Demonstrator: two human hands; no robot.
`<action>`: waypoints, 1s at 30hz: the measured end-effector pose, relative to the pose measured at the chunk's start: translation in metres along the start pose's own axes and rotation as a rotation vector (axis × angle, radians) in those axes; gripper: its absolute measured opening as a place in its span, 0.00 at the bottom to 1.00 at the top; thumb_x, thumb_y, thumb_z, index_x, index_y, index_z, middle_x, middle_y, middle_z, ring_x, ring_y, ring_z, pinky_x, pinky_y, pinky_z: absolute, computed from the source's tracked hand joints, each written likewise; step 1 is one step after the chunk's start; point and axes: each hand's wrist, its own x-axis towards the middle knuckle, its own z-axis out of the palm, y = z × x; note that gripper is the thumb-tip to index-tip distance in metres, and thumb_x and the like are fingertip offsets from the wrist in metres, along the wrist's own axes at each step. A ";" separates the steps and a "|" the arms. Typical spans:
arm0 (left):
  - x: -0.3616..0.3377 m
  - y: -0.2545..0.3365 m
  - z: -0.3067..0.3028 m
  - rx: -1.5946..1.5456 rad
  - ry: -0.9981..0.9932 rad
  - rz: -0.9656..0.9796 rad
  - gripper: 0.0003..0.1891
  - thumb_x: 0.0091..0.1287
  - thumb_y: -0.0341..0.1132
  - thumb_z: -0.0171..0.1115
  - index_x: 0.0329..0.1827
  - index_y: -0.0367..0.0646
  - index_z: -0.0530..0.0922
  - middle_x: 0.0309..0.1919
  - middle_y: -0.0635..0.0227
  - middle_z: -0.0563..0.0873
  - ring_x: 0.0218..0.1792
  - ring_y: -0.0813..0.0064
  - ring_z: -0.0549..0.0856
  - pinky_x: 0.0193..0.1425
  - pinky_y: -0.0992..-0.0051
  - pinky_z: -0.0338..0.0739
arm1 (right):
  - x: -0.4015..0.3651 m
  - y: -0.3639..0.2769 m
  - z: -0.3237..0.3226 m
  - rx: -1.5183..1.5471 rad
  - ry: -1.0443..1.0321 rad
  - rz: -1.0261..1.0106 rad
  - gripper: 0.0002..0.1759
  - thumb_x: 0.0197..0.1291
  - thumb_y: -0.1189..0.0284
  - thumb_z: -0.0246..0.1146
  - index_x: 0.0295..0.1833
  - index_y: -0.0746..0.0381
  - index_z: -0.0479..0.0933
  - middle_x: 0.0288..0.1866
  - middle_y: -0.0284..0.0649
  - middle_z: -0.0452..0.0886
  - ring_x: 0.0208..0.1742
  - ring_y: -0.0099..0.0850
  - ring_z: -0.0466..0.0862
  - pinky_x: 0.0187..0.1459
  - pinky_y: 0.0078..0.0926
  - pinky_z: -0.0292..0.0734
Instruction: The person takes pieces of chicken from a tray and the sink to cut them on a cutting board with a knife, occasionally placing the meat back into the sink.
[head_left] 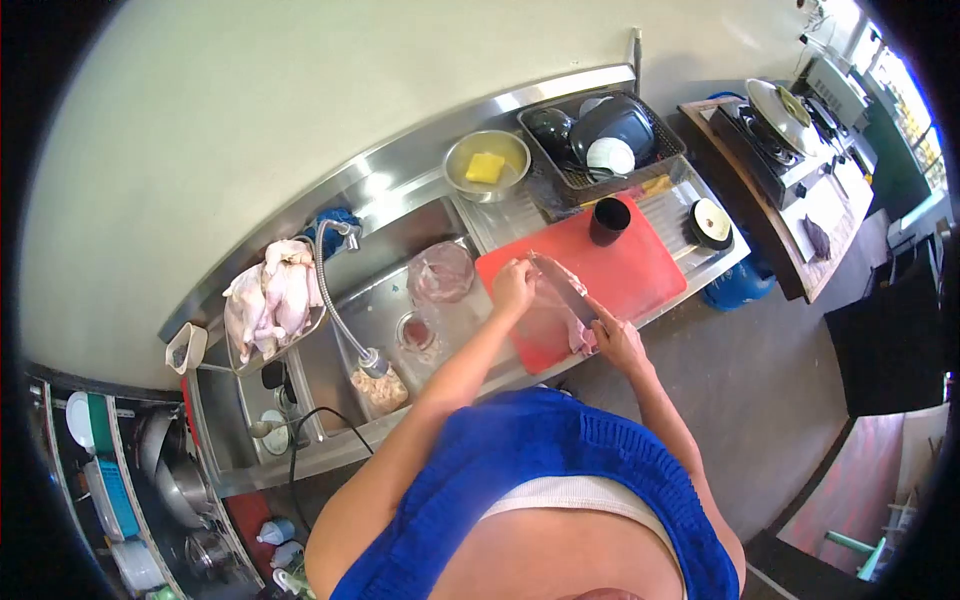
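On the red cutting board (645, 265) lies a piece of raw meat (582, 337), partly under a wide knife blade (565, 289). My right hand (617, 340) is closed on the knife at its handle end, near the board's front edge. My left hand (514, 287) is closed at the board's left edge, beside the blade's far end, pinching the edge of the meat. A black cup (609, 220) stands on the board behind the knife.
Left of the board is a sink (395, 290) with a plastic bag (441, 272) and a curved faucet (330, 290). Whole raw chickens (270, 300) fill a tray. Behind are a metal bowl (460, 190) and a dish rack (650, 165). A stove (765, 150) stands right.
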 end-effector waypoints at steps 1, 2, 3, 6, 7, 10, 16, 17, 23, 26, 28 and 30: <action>0.000 -0.004 0.001 0.003 0.007 -0.003 0.07 0.59 0.34 0.69 0.29 0.41 0.80 0.29 0.59 0.82 0.35 0.54 0.83 0.39 0.57 0.76 | 0.004 0.003 0.000 -0.011 -0.016 -0.021 0.29 0.66 0.67 0.55 0.73 0.48 0.67 0.40 0.59 0.83 0.41 0.57 0.84 0.44 0.49 0.77; -0.001 -0.008 0.002 -0.044 0.029 0.005 0.08 0.59 0.35 0.69 0.29 0.41 0.80 0.28 0.59 0.81 0.34 0.55 0.83 0.38 0.58 0.75 | 0.007 0.006 -0.001 -0.023 -0.032 -0.042 0.28 0.66 0.68 0.55 0.73 0.48 0.67 0.41 0.59 0.82 0.41 0.57 0.84 0.44 0.48 0.77; -0.004 -0.010 0.002 -0.091 0.050 0.012 0.08 0.59 0.35 0.70 0.29 0.41 0.81 0.28 0.59 0.81 0.33 0.56 0.83 0.38 0.59 0.75 | 0.008 0.006 -0.003 -0.023 -0.039 -0.048 0.28 0.66 0.68 0.55 0.73 0.48 0.67 0.41 0.59 0.82 0.41 0.57 0.84 0.44 0.48 0.77; -0.007 -0.014 0.000 -0.136 0.026 -0.008 0.09 0.59 0.36 0.70 0.30 0.41 0.81 0.28 0.59 0.81 0.32 0.58 0.83 0.37 0.61 0.75 | 0.015 0.004 -0.011 0.044 -0.064 -0.070 0.28 0.66 0.69 0.55 0.72 0.49 0.69 0.41 0.59 0.83 0.41 0.56 0.84 0.45 0.47 0.77; -0.009 -0.014 -0.001 -0.134 0.031 -0.014 0.09 0.59 0.36 0.70 0.30 0.41 0.81 0.28 0.59 0.81 0.32 0.58 0.83 0.37 0.61 0.75 | 0.017 0.003 -0.013 0.056 -0.068 -0.082 0.28 0.66 0.69 0.55 0.72 0.49 0.69 0.40 0.59 0.82 0.41 0.56 0.84 0.44 0.47 0.77; -0.014 -0.016 0.001 -0.172 0.063 -0.028 0.08 0.60 0.35 0.70 0.31 0.40 0.81 0.27 0.59 0.81 0.32 0.59 0.83 0.37 0.62 0.75 | 0.027 -0.001 -0.015 0.062 -0.097 -0.100 0.28 0.65 0.70 0.55 0.71 0.50 0.70 0.38 0.59 0.82 0.40 0.56 0.84 0.44 0.47 0.77; -0.022 -0.020 0.000 -0.241 0.100 -0.018 0.08 0.60 0.34 0.69 0.33 0.38 0.81 0.27 0.59 0.81 0.30 0.60 0.82 0.36 0.63 0.75 | 0.062 0.000 0.006 -0.020 -0.121 -0.180 0.26 0.65 0.68 0.55 0.70 0.51 0.71 0.35 0.58 0.82 0.38 0.56 0.84 0.42 0.51 0.77; -0.023 -0.019 -0.001 -0.262 0.095 -0.031 0.08 0.60 0.33 0.69 0.33 0.37 0.81 0.28 0.58 0.81 0.29 0.60 0.82 0.36 0.64 0.75 | 0.063 -0.004 0.007 -0.077 -0.135 -0.182 0.26 0.65 0.67 0.55 0.69 0.52 0.72 0.35 0.58 0.82 0.38 0.56 0.83 0.43 0.52 0.77; -0.026 -0.022 -0.005 -0.293 0.130 -0.008 0.05 0.62 0.29 0.66 0.34 0.37 0.81 0.28 0.58 0.82 0.30 0.61 0.83 0.36 0.66 0.75 | 0.058 0.009 0.006 -0.099 -0.120 -0.227 0.25 0.65 0.64 0.56 0.68 0.49 0.73 0.36 0.58 0.82 0.38 0.56 0.83 0.44 0.53 0.77; -0.028 -0.024 -0.006 -0.283 0.131 -0.002 0.04 0.62 0.28 0.65 0.34 0.37 0.82 0.29 0.58 0.82 0.31 0.62 0.83 0.37 0.67 0.75 | 0.062 0.013 0.007 -0.076 -0.151 -0.255 0.24 0.65 0.64 0.56 0.67 0.49 0.74 0.36 0.57 0.83 0.38 0.56 0.83 0.44 0.53 0.77; -0.031 -0.024 -0.006 -0.292 0.130 -0.003 0.03 0.63 0.28 0.64 0.35 0.37 0.82 0.29 0.58 0.83 0.31 0.62 0.83 0.37 0.68 0.76 | 0.066 -0.009 0.003 -0.072 -0.151 -0.268 0.24 0.65 0.65 0.56 0.67 0.49 0.74 0.37 0.57 0.83 0.39 0.56 0.83 0.44 0.53 0.77; -0.033 -0.025 -0.008 -0.324 0.138 -0.023 0.03 0.63 0.27 0.64 0.35 0.37 0.81 0.30 0.58 0.83 0.32 0.62 0.83 0.39 0.69 0.77 | 0.068 -0.015 0.005 -0.066 -0.152 -0.284 0.23 0.65 0.65 0.56 0.67 0.49 0.74 0.37 0.57 0.83 0.39 0.56 0.83 0.44 0.53 0.77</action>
